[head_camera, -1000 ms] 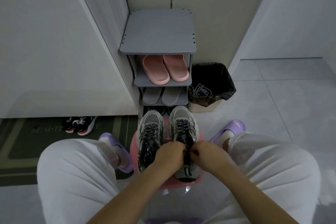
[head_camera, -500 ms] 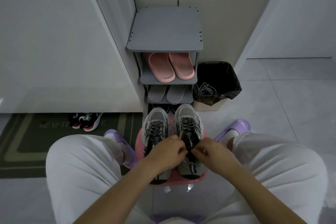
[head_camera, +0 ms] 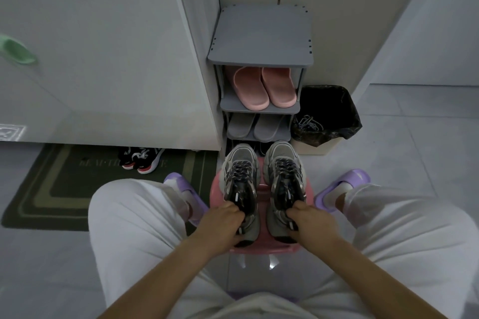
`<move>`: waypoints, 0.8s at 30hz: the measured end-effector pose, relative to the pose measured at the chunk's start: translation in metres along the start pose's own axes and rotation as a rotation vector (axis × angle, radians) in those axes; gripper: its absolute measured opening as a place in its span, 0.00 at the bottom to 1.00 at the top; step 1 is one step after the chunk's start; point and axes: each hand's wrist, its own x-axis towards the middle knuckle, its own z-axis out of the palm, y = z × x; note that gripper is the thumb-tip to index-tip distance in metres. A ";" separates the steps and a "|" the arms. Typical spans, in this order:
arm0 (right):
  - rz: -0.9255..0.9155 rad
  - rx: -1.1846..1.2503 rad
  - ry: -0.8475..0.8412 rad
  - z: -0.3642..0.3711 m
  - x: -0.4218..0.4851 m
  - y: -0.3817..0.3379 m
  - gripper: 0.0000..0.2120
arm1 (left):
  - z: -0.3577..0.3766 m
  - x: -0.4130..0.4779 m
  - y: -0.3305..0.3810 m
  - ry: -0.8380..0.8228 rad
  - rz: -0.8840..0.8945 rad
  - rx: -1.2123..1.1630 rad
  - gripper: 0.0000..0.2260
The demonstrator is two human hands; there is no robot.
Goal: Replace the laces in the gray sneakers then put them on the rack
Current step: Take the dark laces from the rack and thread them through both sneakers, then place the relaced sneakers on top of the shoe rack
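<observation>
Pale tiled floor (head_camera: 388, 163) lies under you, and a gray rack (head_camera: 261, 36) stands at 12 o'clock against the wall. On the pink stool (head_camera: 215, 190) between your knees sit the left sneaker (head_camera: 241, 179) and the right sneaker (head_camera: 285, 173), both gray, side by side, toes toward the rack. Your left hand (head_camera: 223, 224) curls its fingers round the left sneaker's heel; your right hand (head_camera: 312, 221) grips the right sneaker's heel likewise. A black-lined bin (head_camera: 337, 106) sits at 1 o'clock.

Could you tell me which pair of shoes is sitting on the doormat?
The black sneakers with red soles, on the doormat; the gray sneakers stand on the pink stool, the pink slippers and gray slippers on the rack.
</observation>
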 end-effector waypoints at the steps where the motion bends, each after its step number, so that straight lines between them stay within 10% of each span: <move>1: -0.002 0.016 0.023 0.002 -0.001 0.001 0.10 | 0.000 0.002 0.001 -0.003 -0.011 0.001 0.14; 24: -0.162 -0.033 0.506 -0.095 -0.004 -0.009 0.19 | -0.100 -0.002 -0.013 0.494 0.108 0.032 0.19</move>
